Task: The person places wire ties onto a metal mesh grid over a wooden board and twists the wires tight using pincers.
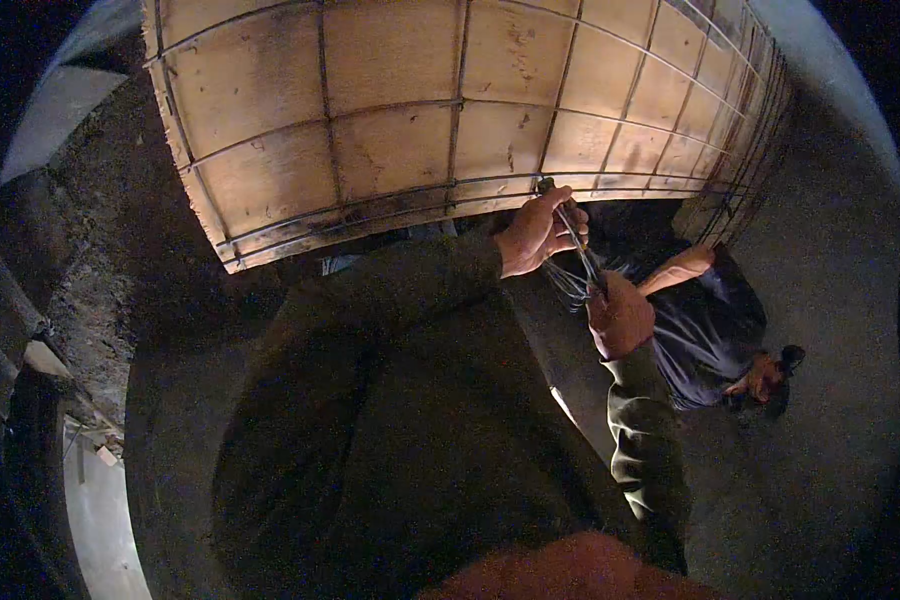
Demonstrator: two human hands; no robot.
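My left hand (542,232) is at the lower edge of the rebar grid (457,100), its fingers closed around the upper part of a bundle of thin wires (570,285). Just below and to the right, my right hand (622,315) is closed on the lower part of the same bundle. Some wire loops hang out between the two hands. A small dark piece (545,185) shows above my left fingertips, against the lowest bars; what it is cannot be made out.
Wooden panels (390,60) lie behind the grid. A co-worker in dark clothing (705,325) is close by on the right, an arm (680,268) reaching toward the grid's lower right end. Rough soil (95,260) and a pale surface (105,510) show at the left.
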